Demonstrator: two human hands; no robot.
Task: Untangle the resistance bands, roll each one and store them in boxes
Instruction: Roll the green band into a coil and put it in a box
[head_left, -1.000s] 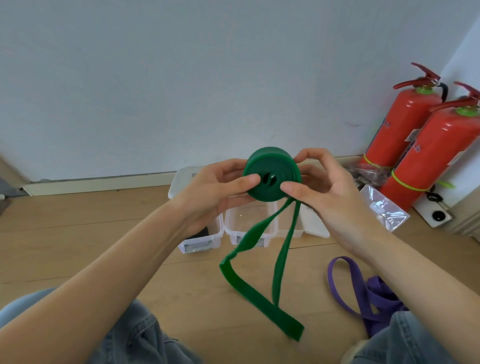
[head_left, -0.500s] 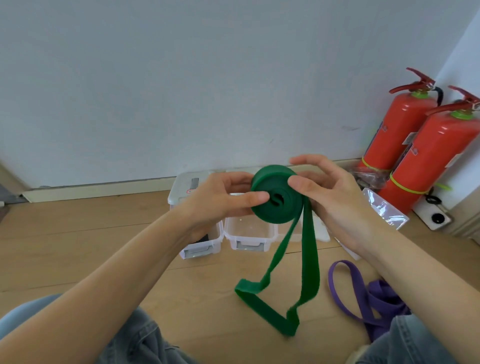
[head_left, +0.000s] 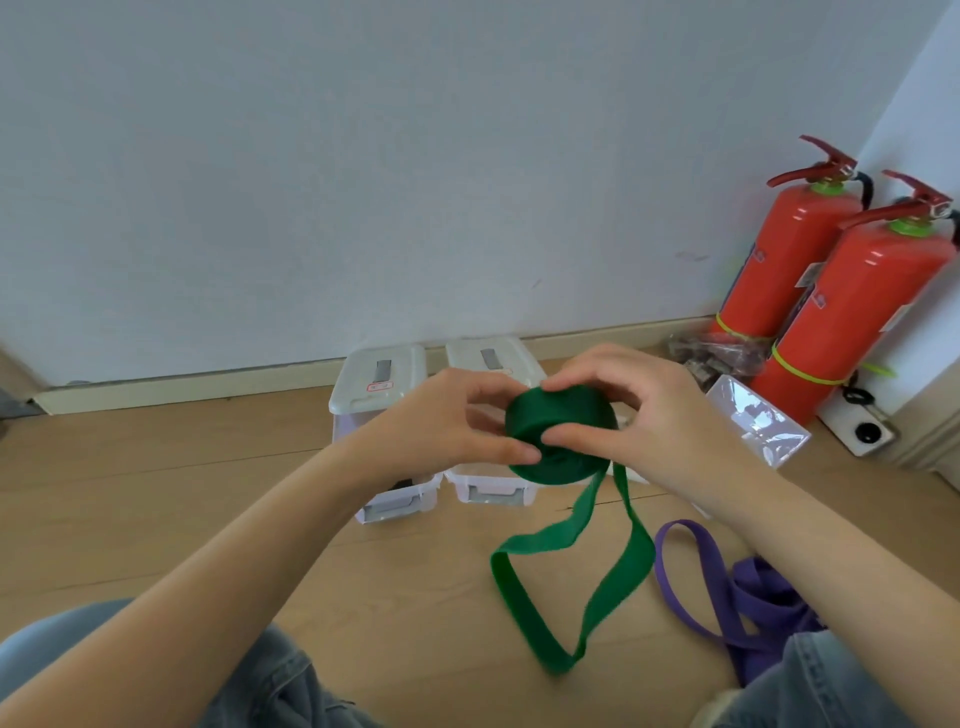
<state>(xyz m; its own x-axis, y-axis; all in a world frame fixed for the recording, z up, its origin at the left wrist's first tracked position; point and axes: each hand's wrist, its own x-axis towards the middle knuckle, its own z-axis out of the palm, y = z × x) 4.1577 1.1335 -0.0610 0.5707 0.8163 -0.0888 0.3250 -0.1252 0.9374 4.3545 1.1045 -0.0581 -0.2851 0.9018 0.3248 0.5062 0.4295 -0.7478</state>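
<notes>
Two knees in blue jeans (head_left: 270, 691) at the near edge, one at each lower corner, on a wooden floor (head_left: 156, 499)

One purple band (head_left: 737, 597), loose and looped, on the floor just beside the right knee

One green band (head_left: 563, 436), mostly wound into a thick roll held above the floor between both hands; its unrolled tail hangs from the roll as a long loop whose lowest bend reaches down near the floor, close to the purple band

One left hand (head_left: 447, 426), fingers curled round the left side of the roll, thumb tip pressed on the near face of it

One right hand (head_left: 649, 421), fingers arched over the top of the roll and thumb laid across its near face, so the roll is pinched between them

Two clear plastic boxes, side by side directly behind the hands: left box (head_left: 382, 384) and right box (head_left: 491, 488), each with a white lid raised behind it and a grey latch at the front; what is inside cannot be told

One clear lid or tray (head_left: 758, 421) tilted on the floor to the right of the hands

One crumpled plastic bag (head_left: 717, 353) beyond it

Two red fire extinguishers (head_left: 800, 260) upright at the far right, touching each other, against the wall

One pale wall (head_left: 415, 156) with a skirting board along its foot
</notes>
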